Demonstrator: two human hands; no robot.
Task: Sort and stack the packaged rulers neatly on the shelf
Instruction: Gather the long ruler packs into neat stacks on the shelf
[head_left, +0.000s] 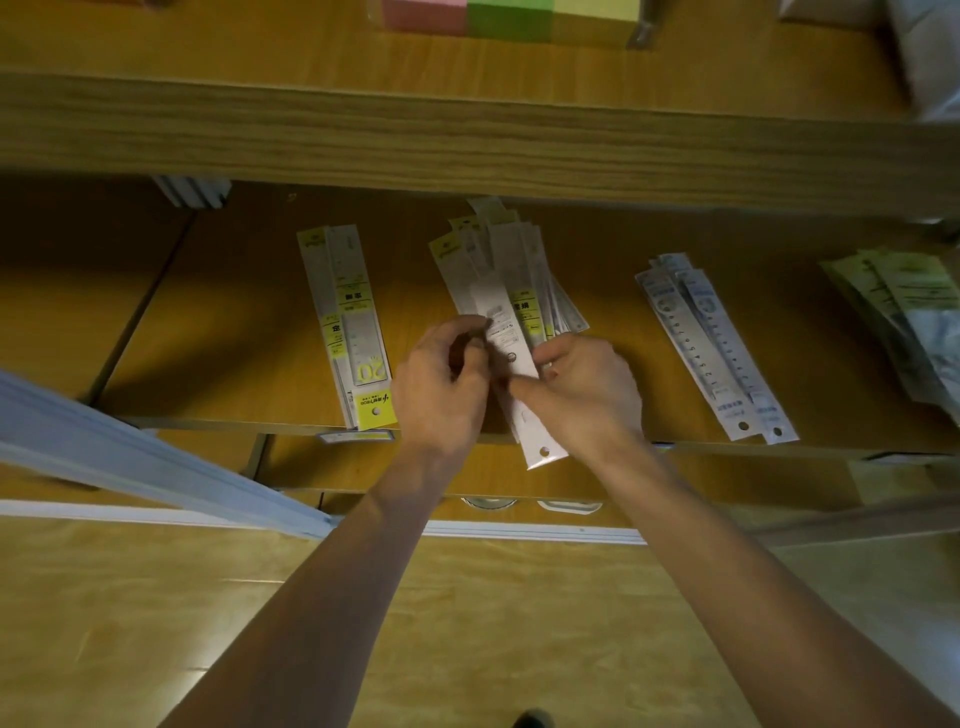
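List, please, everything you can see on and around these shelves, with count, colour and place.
yellow-labelled ruler packs: small neat stack, white and yellow, shelf left.
fanned ruler packs: loose pile, count unclear, white and yellow, shelf centre, held by both hands.
blue-white ruler packs: a few, overlapping, shelf right.
pale green packets: several, far right.
coloured blocks: pink, green, yellow, upper shelf.
shelf: wooden, brown.
left hand: one, on the pile's left edge.
right hand: one, on its right edge.

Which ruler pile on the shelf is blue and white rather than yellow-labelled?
The right pile, lying apart from both hands. The left pile and the fanned middle pile carry yellow labels.
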